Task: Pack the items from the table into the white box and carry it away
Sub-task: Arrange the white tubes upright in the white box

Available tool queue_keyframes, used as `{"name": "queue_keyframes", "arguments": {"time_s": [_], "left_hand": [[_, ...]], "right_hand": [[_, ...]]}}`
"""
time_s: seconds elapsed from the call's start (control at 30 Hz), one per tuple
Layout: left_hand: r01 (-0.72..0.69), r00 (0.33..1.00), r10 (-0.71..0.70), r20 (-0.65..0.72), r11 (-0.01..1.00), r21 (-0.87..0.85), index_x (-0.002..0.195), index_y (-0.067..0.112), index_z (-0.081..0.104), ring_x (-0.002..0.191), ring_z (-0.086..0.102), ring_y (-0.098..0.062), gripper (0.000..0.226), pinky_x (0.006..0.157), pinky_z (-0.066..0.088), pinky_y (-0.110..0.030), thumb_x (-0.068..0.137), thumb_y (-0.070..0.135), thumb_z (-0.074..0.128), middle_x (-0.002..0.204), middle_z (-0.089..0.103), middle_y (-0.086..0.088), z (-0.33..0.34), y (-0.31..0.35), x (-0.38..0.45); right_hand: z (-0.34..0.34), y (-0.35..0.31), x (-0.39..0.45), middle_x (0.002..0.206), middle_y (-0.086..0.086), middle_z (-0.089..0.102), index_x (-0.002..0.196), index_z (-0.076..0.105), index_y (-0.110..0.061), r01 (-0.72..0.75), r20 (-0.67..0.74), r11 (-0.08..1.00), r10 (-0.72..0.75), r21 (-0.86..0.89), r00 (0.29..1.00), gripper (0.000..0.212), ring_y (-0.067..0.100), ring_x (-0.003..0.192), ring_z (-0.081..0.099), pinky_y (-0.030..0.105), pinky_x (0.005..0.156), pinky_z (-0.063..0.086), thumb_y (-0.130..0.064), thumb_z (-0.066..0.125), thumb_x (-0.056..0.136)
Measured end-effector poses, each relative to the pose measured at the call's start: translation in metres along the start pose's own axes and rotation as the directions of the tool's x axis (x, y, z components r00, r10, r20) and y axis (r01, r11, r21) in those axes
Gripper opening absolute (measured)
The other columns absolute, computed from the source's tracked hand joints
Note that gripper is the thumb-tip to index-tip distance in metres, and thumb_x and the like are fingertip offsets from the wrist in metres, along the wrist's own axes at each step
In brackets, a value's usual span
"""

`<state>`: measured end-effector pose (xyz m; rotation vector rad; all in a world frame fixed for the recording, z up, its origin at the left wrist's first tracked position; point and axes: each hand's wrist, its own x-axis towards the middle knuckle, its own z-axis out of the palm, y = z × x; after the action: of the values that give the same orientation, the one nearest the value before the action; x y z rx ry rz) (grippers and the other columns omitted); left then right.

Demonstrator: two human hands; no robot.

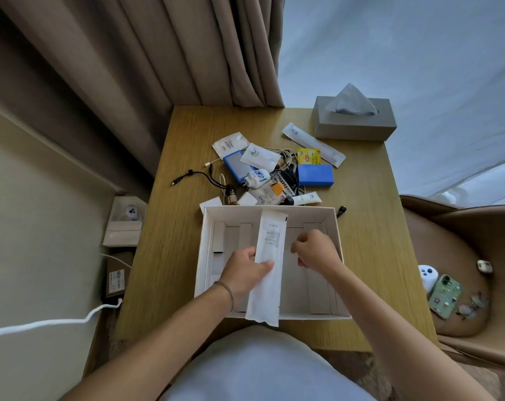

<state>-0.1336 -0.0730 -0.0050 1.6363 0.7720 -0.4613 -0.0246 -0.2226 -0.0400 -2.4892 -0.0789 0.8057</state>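
The left hand point(244, 272) pinches a long white paper sleeve point(267, 267) between thumb and fingers, gripping it near its middle; a thin bracelet point(226, 290) circles that wrist. The sleeve runs lengthwise over the white box point(205, 256), its far end reaching the box's far wall and its near end overhanging the near rim. Just to the right of the sleeve, the right hand point(314, 247) hovers over the box with fingers curled in loosely, holding nothing that can be seen.

The box sits open on the wooden bench point(170, 256), with cardboard dividers along its floor and otherwise bare inside.

Beyond both hands, just past the box's far wall, lies the pile of loose items: a white tube point(304, 199) nearly touching the wall, a blue block point(315, 175) behind it, a yellow tea packet point(309, 156) beyond that, a small white bottle point(257, 178), a blue-edged flat case point(236, 166), two white sachets point(231, 142), and black cables point(193, 176) trailing out to the left. A second long white sleeve point(313, 144) lies farther right, near a grey tissue box point(353, 120) at the bench's far right corner.

Well to the right of the right hand, off the bench, a phone point(445, 295) rests on a brown chair seat point(453, 244).
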Motion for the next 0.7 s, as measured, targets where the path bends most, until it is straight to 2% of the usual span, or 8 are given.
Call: {"name": "queue_keyframes", "arguments": {"time_s": [0.1,0.23,0.37,0.53,0.6,0.7], "left_hand": [[0.066,0.998,-0.067,0.009,0.997,0.036,0.117,0.021,0.061,0.084,0.064,-0.013,0.030,0.060,0.050,-0.019,0.090,0.030,0.070,0.100,0.065,0.005,0.015,-0.008,0.020],[0.099,0.995,-0.095,-0.042,0.990,0.103,0.114,0.017,0.064,0.093,0.067,-0.022,0.029,0.077,0.057,-0.031,0.088,0.029,0.073,0.110,0.069,-0.004,0.028,-0.015,0.048],[0.108,0.992,-0.093,-0.087,0.977,0.186,0.117,0.015,0.066,0.101,0.066,-0.024,0.031,0.089,0.058,-0.037,0.088,0.024,0.073,0.115,0.069,-0.005,0.042,-0.022,0.065],[0.104,0.992,-0.078,-0.095,0.948,0.302,0.113,0.015,0.070,0.097,0.068,-0.024,0.028,0.082,0.060,-0.034,0.085,0.011,0.072,0.113,0.071,-0.005,0.049,-0.027,0.080],[0.088,0.991,-0.037,-0.130,0.906,0.413,0.108,0.016,0.071,0.095,0.067,-0.022,0.024,0.076,0.057,-0.027,0.084,0.012,0.071,0.110,0.071,-0.003,0.051,-0.029,0.084],[0.035,0.988,0.061,-0.143,0.809,0.587,0.096,0.017,0.069,0.085,0.066,-0.020,0.013,0.074,0.058,-0.030,0.084,0.016,0.071,0.098,0.071,-0.002,0.051,-0.034,0.085]], "right_hand": [[-0.012,-0.005,-0.018,0.055,-0.001,0.069,0.079,0.074,-0.018,0.066,-0.034,0.996,-0.064,0.059,0.997,0.019,0.016,0.057,0.070,0.036,0.063,0.062,-0.018,0.058,0.090],[-0.018,-0.007,-0.032,0.059,-0.002,0.070,0.083,0.074,-0.018,0.090,-0.066,0.989,-0.083,0.118,0.994,0.016,0.017,0.062,0.070,0.038,0.065,0.060,-0.019,0.060,0.092],[-0.023,-0.002,-0.039,0.063,-0.001,0.071,0.088,0.074,-0.017,0.104,-0.073,0.982,-0.094,0.158,0.993,0.015,0.012,0.062,0.068,0.036,0.067,0.060,-0.021,0.060,0.095],[-0.024,0.000,-0.040,0.065,-0.002,0.071,0.090,0.074,-0.018,0.118,-0.082,0.976,-0.104,0.184,0.991,0.015,0.006,0.059,0.065,0.028,0.063,0.055,-0.021,0.061,0.096],[-0.025,0.000,-0.040,0.066,-0.003,0.071,0.090,0.074,-0.019,0.120,-0.082,0.972,-0.105,0.203,0.991,0.014,0.006,0.060,0.066,0.029,0.064,0.056,-0.021,0.061,0.096],[-0.025,-0.002,-0.039,0.065,-0.003,0.071,0.085,0.072,-0.023,0.129,-0.083,0.967,-0.113,0.218,0.990,0.015,0.009,0.063,0.067,0.031,0.067,0.059,-0.021,0.061,0.095]]}}
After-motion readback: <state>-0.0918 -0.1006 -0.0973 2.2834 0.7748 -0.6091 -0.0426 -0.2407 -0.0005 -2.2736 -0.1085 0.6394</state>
